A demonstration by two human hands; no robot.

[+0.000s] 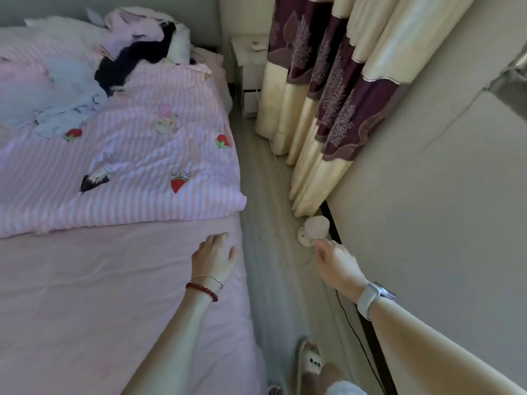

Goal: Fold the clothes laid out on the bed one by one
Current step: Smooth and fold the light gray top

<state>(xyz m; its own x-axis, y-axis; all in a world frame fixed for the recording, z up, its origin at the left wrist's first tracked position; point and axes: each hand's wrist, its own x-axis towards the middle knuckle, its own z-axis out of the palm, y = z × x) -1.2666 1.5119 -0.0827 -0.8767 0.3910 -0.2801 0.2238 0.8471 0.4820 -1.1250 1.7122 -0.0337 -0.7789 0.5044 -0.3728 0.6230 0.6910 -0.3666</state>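
Clothes pile (85, 67) lies at the far end of the bed (85, 295), about 11 o'clock from both hands, stretched roughly 8-to-2. Left hand (214, 258) hovers over the pink sheet, fingers loosely curled, empty. Right hand (336, 263) hangs over the floor, relaxed, empty. Left is nearer; probably a reach forward next.

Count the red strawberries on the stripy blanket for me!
3: one red strawberry picture near the clothes pile, one by the blanket's right edge, one lower down. Folds may hide more.
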